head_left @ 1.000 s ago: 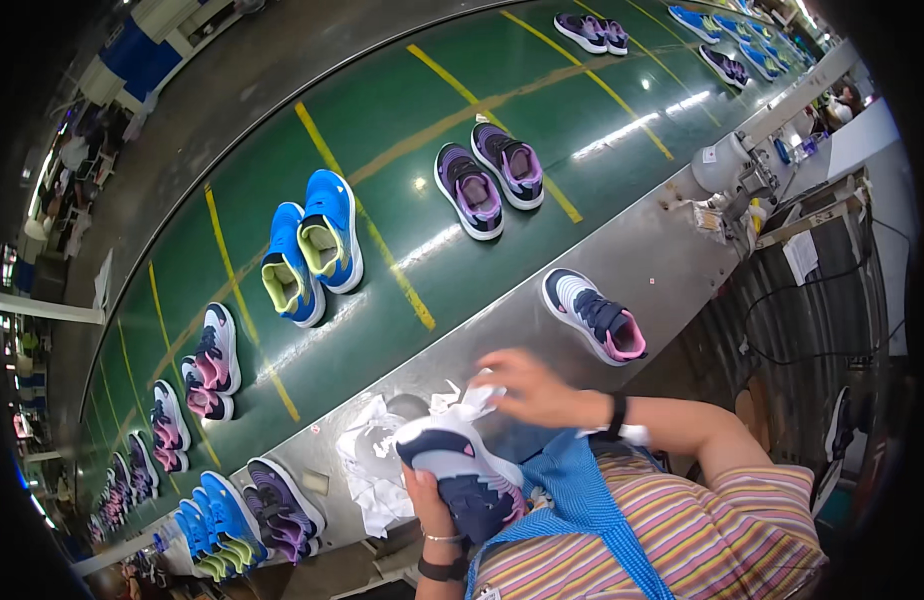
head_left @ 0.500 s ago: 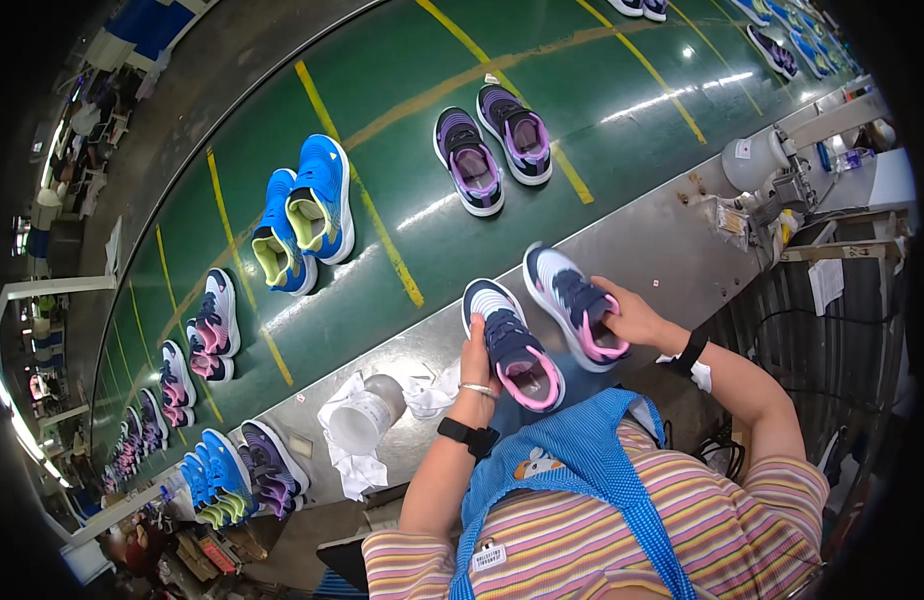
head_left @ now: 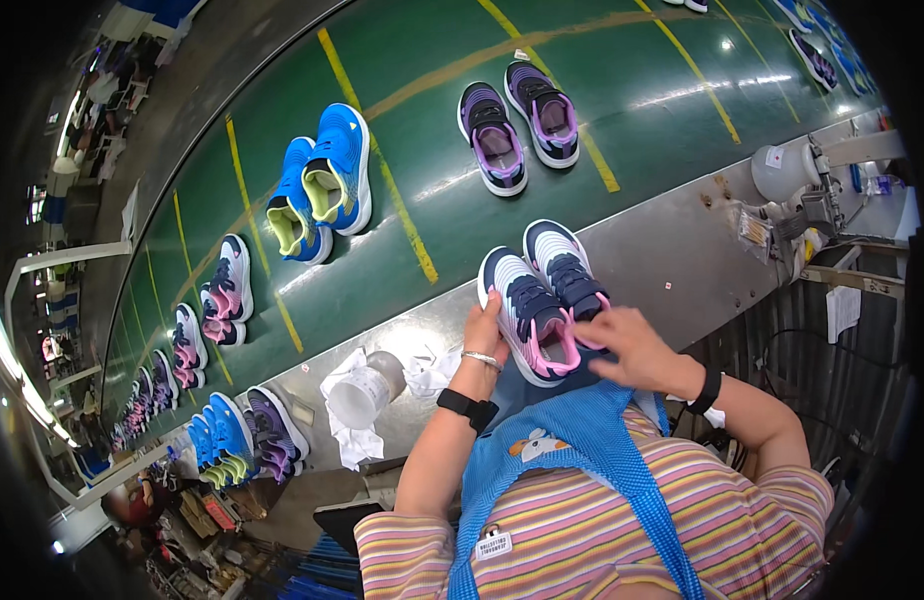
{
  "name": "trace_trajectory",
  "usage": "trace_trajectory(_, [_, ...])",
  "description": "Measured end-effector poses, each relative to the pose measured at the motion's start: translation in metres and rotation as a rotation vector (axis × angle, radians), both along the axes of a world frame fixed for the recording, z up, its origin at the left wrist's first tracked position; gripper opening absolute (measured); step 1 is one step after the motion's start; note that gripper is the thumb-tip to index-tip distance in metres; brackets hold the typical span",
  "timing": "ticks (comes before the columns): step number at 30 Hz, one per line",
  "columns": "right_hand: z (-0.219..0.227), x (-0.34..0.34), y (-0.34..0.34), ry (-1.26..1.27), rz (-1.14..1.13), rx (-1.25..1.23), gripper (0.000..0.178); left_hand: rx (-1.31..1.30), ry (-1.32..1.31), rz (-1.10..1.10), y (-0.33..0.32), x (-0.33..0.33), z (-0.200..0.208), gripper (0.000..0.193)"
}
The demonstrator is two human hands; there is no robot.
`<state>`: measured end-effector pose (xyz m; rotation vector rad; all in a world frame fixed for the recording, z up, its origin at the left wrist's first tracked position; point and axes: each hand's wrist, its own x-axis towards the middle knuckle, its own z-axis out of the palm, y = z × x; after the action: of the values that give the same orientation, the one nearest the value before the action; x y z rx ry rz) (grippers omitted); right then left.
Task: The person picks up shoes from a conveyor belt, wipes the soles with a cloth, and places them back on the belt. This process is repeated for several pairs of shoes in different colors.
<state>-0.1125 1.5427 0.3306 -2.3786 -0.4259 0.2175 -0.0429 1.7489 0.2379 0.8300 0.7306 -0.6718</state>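
A pair of navy and white striped sneakers with pink linings sits close together at the metal ledge in front of me. My left hand (head_left: 485, 332) is closed on the outer side of the left sneaker (head_left: 527, 310), thumb up along its edge. The right sneaker (head_left: 562, 262) lies against it, toe pointing away. My right hand (head_left: 627, 348) is at the right sneaker's heel, fingers spread and partly covering the collar; whether they press on the shoe is hard to see.
A green belt (head_left: 422, 120) with yellow lines carries blue sneakers (head_left: 342, 170) and black-purple sneakers (head_left: 492, 140). On the ledge stand a white pot (head_left: 360, 398) on crumpled paper and more shoes (head_left: 275, 430) at left. A machine fixture (head_left: 787, 175) is at right.
The right sneaker has come left against the left one. My right hand has loosened from its grip on that shoe's heel side. My left hand keeps its hold.
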Motion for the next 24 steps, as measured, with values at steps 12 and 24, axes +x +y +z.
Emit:
trace_trajectory(12, [0.048,0.042,0.014,0.363,-0.053,0.329,0.029,-0.534,-0.182,-0.217,0.000,0.009,0.068,0.061])
trace_trajectory(24, [0.050,0.043,0.011,0.706,-0.082,0.614,0.036,-0.671,-0.053,-0.377,-0.002,0.004,0.083,0.074])
